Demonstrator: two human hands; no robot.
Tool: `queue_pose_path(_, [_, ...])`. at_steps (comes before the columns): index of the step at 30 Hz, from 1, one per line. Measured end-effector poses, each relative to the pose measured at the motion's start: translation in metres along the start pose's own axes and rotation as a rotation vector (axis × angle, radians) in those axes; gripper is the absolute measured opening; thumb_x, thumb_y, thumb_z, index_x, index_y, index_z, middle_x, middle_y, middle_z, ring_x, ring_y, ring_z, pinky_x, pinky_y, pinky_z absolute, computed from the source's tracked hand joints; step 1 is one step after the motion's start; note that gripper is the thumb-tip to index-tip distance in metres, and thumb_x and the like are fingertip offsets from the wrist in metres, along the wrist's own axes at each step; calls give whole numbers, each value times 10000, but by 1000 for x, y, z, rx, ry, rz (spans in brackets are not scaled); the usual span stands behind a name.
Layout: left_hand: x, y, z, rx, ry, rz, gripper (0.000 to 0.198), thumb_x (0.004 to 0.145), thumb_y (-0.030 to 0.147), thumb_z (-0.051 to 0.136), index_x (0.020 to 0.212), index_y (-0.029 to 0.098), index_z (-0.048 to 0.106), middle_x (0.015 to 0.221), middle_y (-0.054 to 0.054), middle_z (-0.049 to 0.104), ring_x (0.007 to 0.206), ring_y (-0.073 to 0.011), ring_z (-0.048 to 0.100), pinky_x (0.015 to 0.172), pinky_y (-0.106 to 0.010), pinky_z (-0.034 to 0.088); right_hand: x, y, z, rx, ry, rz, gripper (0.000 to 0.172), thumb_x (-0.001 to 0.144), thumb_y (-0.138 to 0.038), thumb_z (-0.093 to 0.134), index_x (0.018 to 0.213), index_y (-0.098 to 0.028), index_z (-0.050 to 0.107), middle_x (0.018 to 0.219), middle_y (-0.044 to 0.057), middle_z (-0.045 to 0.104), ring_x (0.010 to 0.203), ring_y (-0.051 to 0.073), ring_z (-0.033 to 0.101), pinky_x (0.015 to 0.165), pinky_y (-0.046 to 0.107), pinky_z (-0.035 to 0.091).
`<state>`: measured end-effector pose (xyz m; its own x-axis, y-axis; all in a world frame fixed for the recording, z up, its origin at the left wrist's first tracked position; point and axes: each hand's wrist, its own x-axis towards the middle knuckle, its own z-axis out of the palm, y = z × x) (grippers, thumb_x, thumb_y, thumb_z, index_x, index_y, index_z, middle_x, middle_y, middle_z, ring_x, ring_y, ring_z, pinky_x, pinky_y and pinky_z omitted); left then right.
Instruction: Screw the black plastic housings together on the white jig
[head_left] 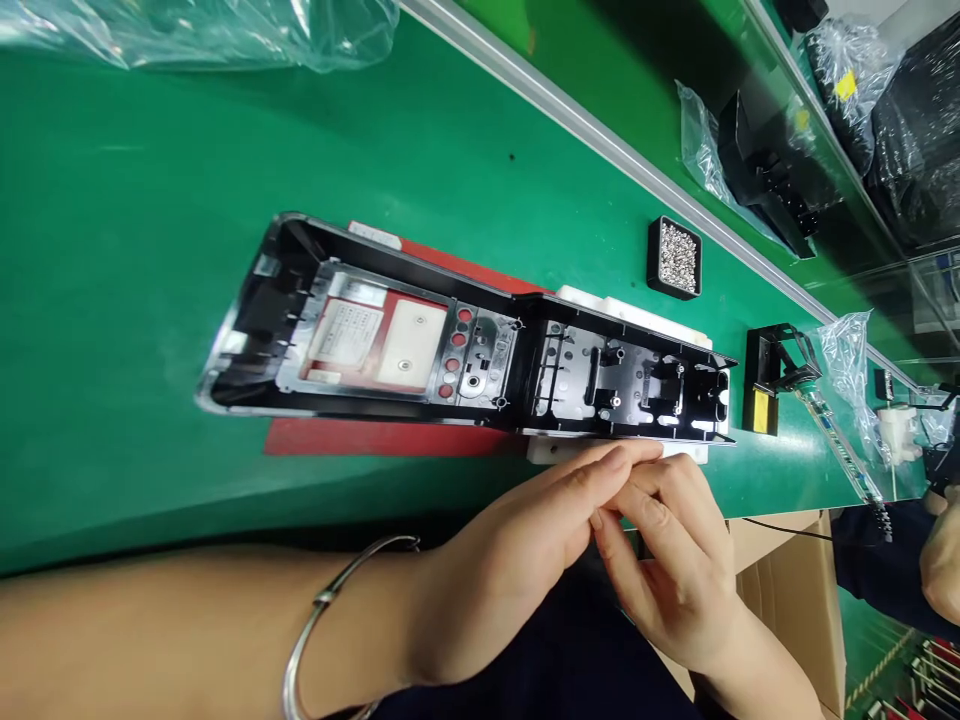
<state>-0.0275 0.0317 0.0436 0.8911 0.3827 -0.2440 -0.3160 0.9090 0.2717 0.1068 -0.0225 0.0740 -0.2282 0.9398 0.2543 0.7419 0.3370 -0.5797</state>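
Observation:
My left hand point(536, 515), with a silver bangle point(326, 597) on its wrist, meets my right hand point(671, 550) at the near edge of the black plastic housing point(523, 360). Both hands have their fingers closed against each other; anything between the fingertips is hidden. Open side up, the long housing shows posts, ribs and a metal plate point(480, 355) with several round holes inside. It rests over a red board point(375, 437) and white blocks point(544, 450).
Beyond the housing stands a small black tray point(654, 265) of tiny metal parts. To the right are a black bracket point(761, 365) and a narrow circuit strip point(840, 445). Clear plastic bags point(322, 35) lie at the upper left. Another person's hand point(943, 555) shows at the right edge.

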Motion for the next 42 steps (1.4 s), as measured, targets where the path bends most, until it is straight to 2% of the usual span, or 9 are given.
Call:
queue_pose_path(4, [-1,3,3,9,-16,20,421,902,471,467,1235,240,586,1360,-31,558,1354,-221,385,1169,-392,249,-1,1,-7,-38,-55,-36,95,985,-68,496,1064,-67,550,973,68,467,879,116,435,774,213,341])
queue_pose_path(7, [2,1,4,-37,27,79,424,884,484,492,1173,205,626,1338,-66,581,1340,-247,413,1171,-436,242,9,10,-18,-42,-41,-53,74,968,-36,507,1022,-63,549,977,55,477,878,106,451,788,220,357])
queue_pose_path(11, [8,-5,2,-35,135,37,423,843,490,548,1129,193,644,1312,-97,603,1333,-269,432,1169,-491,236,37,36,-27,-61,50,-91,58,952,-30,517,907,-43,551,934,34,485,869,83,464,803,219,364])
queue_pose_path(14, [11,-7,-1,-25,182,0,472,770,548,615,1067,186,667,1275,-115,627,1281,-283,496,1139,-489,304,59,59,-25,-66,60,-121,87,958,-69,547,885,-53,590,923,23,489,879,83,462,830,230,356])
queue_pose_path(19, [6,-1,1,-13,136,-1,508,766,560,628,1083,165,661,1285,-133,618,1273,-277,505,1120,-448,340,73,75,-20,-85,-8,-130,67,948,-88,584,914,-76,641,936,24,488,887,96,449,839,245,351])
queue_pose_path(27, [-2,-1,5,14,114,-4,455,804,551,594,1095,207,666,1280,-107,626,1280,-278,498,1107,-454,342,76,79,-25,-94,-62,-145,45,920,-77,637,914,-93,679,924,25,494,882,99,459,827,246,373])
queue_pose_path(35, [-3,0,5,42,123,5,419,822,520,585,1103,221,666,1272,-90,634,1276,-266,502,1103,-448,354,73,77,-30,-159,-32,-207,41,893,-68,679,930,-78,692,925,37,497,866,99,466,776,226,399])
queue_pose_path(39, [-3,0,3,94,144,-34,420,817,511,586,1128,237,661,1265,-76,639,1280,-285,493,1113,-469,345,65,66,-38,-237,59,-209,68,911,-72,668,974,-97,668,940,38,498,881,109,484,796,236,408])
queue_pose_path(42, [-4,0,1,159,198,-77,416,807,507,596,1134,259,659,1305,-62,612,1297,-286,473,1125,-463,338,42,60,-49,-299,250,-157,93,908,-45,654,984,-98,646,925,51,498,858,107,499,782,224,411])
